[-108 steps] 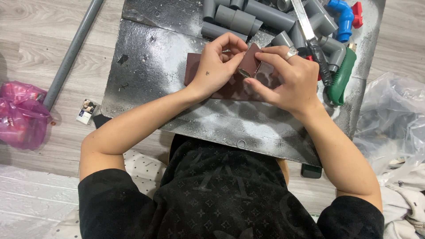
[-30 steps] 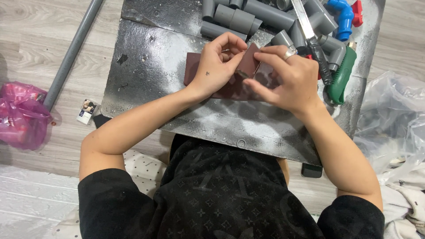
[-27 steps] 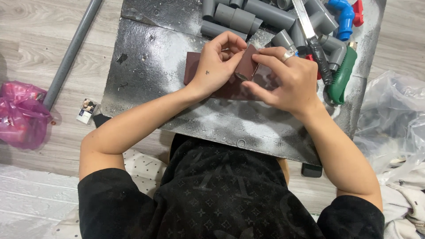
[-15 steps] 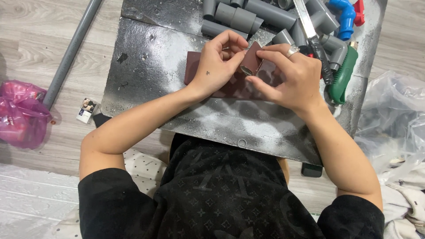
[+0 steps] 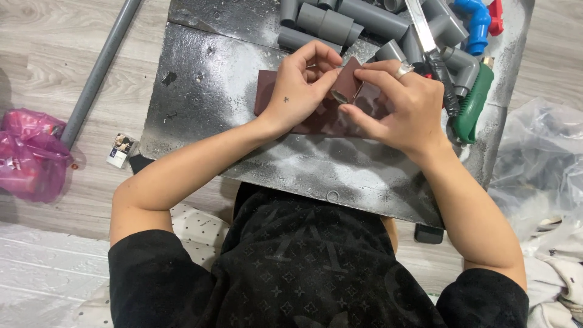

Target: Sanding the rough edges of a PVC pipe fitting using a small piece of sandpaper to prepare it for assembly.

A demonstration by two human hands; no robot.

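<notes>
Small piece [image 5: 341, 95] between hands being mostly wrapped in brown sheet [image 5: 349, 82], kind unclear. Grey pipe fittings [image 5: 340, 21] beyond hands running off top edge. Card [image 5: 122, 149] left of left hand [image 5: 300, 88] too small to make out.

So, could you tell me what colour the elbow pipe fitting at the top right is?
Blue elbow fitting; head view.

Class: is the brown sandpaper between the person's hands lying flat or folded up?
Partly folded: the left hand and right hand pinch a raised flap of the sandpaper; the rest lies flat on the board.
</notes>
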